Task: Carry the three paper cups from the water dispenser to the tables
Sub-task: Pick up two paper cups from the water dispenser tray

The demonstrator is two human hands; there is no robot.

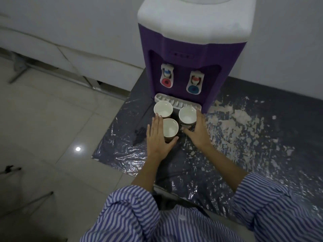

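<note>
Three white paper cups stand close together on a dark plastic sheet point(244, 145), just in front of the drip tray point(176, 101) of a purple and white water dispenser point(192, 55). The far-left cup point(163, 109) and the right cup point(187, 115) stand next to the tray, and the near cup point(170, 128) is closest to me. My left hand point(157, 137) lies against the near cup's left side, thumb curled round its front. My right hand point(199, 131) presses on the right cup's right side, thumb under its front. All three cups look empty and upright.
The dispenser stands against a grey wall, with a red tap on the left and a blue tap on the right. The flaking plastic sheet spreads to the right. Pale floor tiles point(52, 119) lie to the left, with thin metal stand legs point(17, 74) at the far left.
</note>
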